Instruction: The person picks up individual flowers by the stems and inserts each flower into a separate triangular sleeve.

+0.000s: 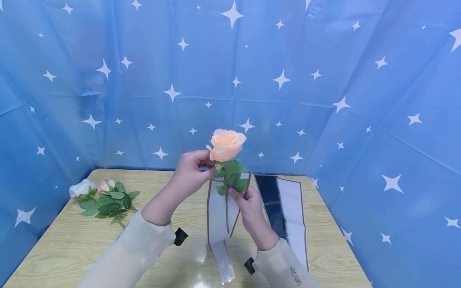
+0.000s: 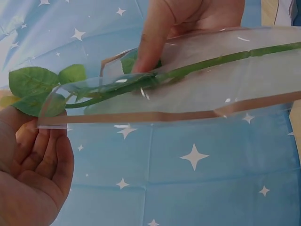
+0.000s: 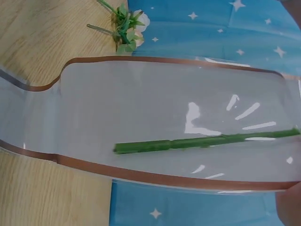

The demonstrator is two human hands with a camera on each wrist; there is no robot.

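A peach rose [image 1: 226, 145] with green leaves [image 1: 233, 176] stands upright above the table, its stem [image 3: 202, 141] down inside a clear plastic sleeve [image 1: 217, 212] with a brown border. My left hand [image 1: 209, 162] pinches the rose just under the bloom. My right hand [image 1: 239, 196] grips the sleeve's upper right side, thumb pressed on the plastic over the stem. In the left wrist view the right hand's finger [image 2: 150, 44] presses the sleeve [image 2: 197, 84] against the stem, and the left palm [image 2: 33, 174] lies below the sleeve's mouth. The sleeve's narrow tail reaches the table.
Several white and pale pink roses with leaves [image 1: 104, 196] lie at the table's [image 1: 72, 244] far left. More flat sleeves, dark and white, [image 1: 284, 204] lie to the right of my hands. Blue star-print cloth [image 1: 324, 80] walls the table on three sides.
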